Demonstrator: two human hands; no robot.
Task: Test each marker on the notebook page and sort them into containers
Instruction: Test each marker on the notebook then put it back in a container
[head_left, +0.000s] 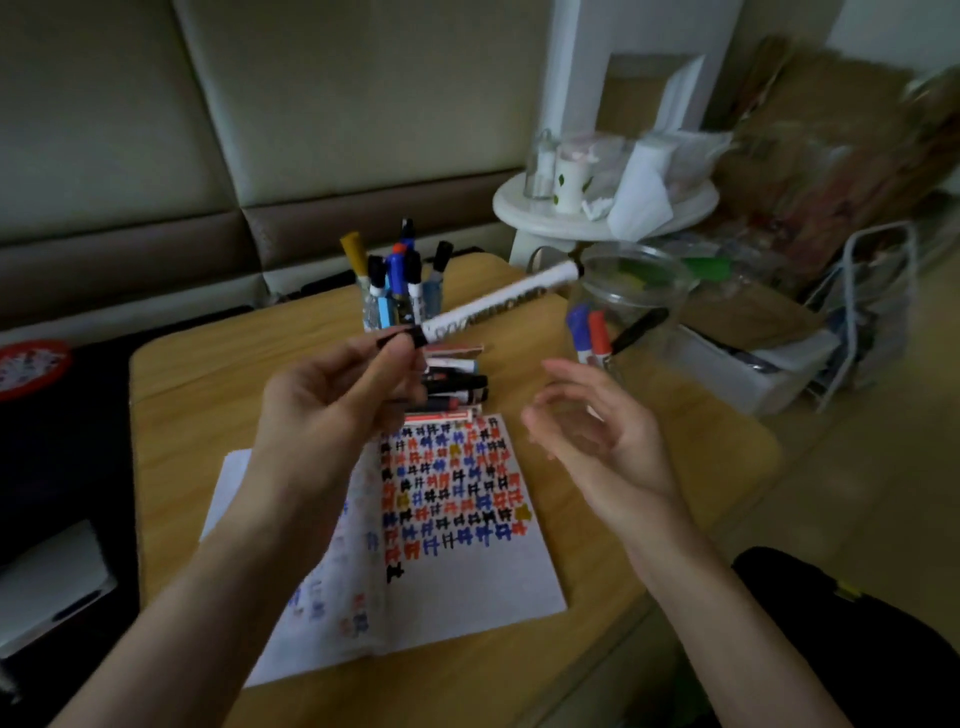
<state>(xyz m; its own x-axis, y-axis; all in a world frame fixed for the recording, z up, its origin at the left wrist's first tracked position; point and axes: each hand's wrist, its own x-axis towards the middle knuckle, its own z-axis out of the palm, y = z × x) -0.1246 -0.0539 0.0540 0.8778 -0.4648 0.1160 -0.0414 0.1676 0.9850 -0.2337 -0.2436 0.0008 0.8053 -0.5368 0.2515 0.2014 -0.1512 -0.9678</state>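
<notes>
The step looked like uncapping one marker for its test. The bare paper low on the notebook (493, 582), under the last black mark, was the place to aim for. The right hand (597, 436), which hovered apart with fingers spread and holding nothing, would do best to take the barrel close to the cap and pull straight. The left hand (332, 400) only pinched the black cap end of the white marker (498, 299) between its fingers (395, 348), in the air above the counter (208, 395), with the barrel slanting toward the jar (639, 291).

By count there was one counter, one open notebook and two containers. The clear jar held three markers (blue cap, red cap, one black), and a smaller cup (374, 312) held about six upright. A loose pile (454, 382) of roughly six lay between cup and notebook, too stacked to count surely.
</notes>
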